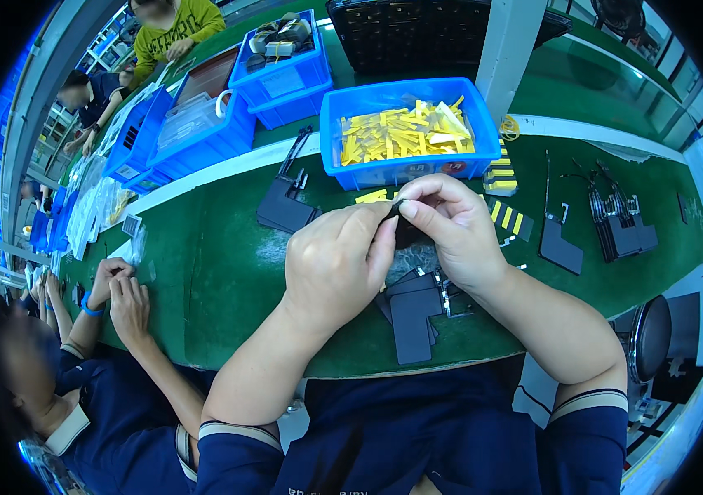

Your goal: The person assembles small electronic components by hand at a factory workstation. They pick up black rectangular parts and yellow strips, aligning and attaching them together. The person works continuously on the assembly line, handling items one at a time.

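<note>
My left hand (333, 257) and my right hand (460, 235) meet above the green bench, fingers pinched together on a small black piece (397, 209). Most of that piece is hidden by the fingers, so its kind does not show. Under my hands, close to the bench's front edge, lie dark grey L-shaped flat parts (414, 326) stacked askew, with metal bits at their right side. A similar stack of grey parts (285, 203) with a black cable rests left of my hands. Just beyond my fingers is a yellow strip (372, 196).
A blue bin (411, 174) of yellow strips stands ahead. Right of it lie striped yellow-and-black sheets (510, 218), a single grey part (561, 246) and a cabled pile (625, 235). More blue bins (283, 82) stand far left. A co-worker's hands (124, 301) are at my left.
</note>
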Available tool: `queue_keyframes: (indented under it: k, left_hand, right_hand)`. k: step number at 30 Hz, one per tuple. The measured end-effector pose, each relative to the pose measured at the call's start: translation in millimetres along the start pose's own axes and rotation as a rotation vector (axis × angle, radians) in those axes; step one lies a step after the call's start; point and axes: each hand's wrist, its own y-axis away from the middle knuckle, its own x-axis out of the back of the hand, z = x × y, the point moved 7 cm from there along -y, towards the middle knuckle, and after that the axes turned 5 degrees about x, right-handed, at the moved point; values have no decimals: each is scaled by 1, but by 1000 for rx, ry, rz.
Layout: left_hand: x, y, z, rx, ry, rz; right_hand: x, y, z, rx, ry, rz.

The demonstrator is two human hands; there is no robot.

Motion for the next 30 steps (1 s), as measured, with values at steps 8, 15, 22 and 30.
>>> queue_keyframes:
  k: [8,15,22,30]
  left_hand:
    - [2,0,-16,261,162,-113]
    - [1,-1,-22,318,189,-159]
    - [1,-2,-19,272,196,-141]
    - [-1,-1,-19,250,193,-174]
  right_hand:
    - [-4,1,-7,-13,154,-58]
    - [-4,2,-4,-50,150,-67]
    - [-5,3,-4,-73,130,-55]
    - [-5,-1,-14,77,388,-163]
